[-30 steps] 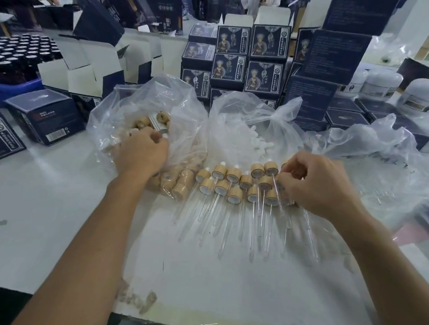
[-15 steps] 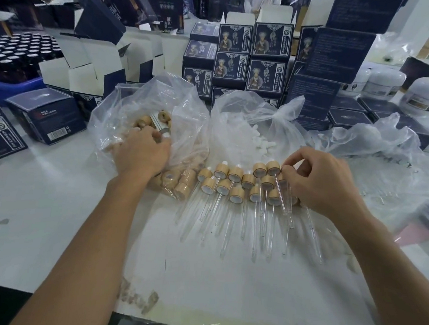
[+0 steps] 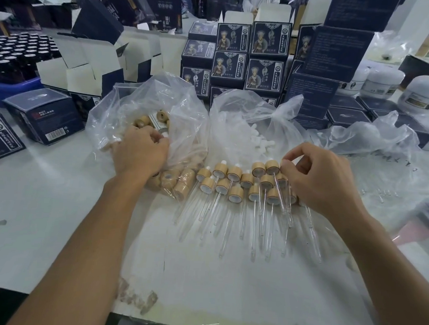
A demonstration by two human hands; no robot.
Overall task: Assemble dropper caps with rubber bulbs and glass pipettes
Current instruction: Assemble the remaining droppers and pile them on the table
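Observation:
A row of several assembled droppers (image 3: 234,174), with wooden caps and glass pipettes, lies on the white table (image 3: 57,203). My left hand (image 3: 139,153) is inside the clear bag of wooden caps (image 3: 186,106). Its fingers curl down around a cap, mostly hidden under the hand. My right hand (image 3: 317,177) is at the right end of the row. Its thumb and forefinger pinch the top of the end dropper (image 3: 273,167). A bag of white rubber bulbs (image 3: 256,142) sits behind the row. Loose glass pipettes (image 3: 380,193) lie in plastic at the right.
Dark blue printed boxes (image 3: 264,40) are stacked behind the bags, with open white-flapped cartons (image 3: 89,64) at the back left. White jars (image 3: 423,93) stand at the back right and dark bottles (image 3: 15,52) at the far left. A blue box (image 3: 44,118) lies left of the cap bag.
My right hand has shifted slightly along the right end of the row and its forefinger has come down to the thumb. My left hand stays in the cap bag.

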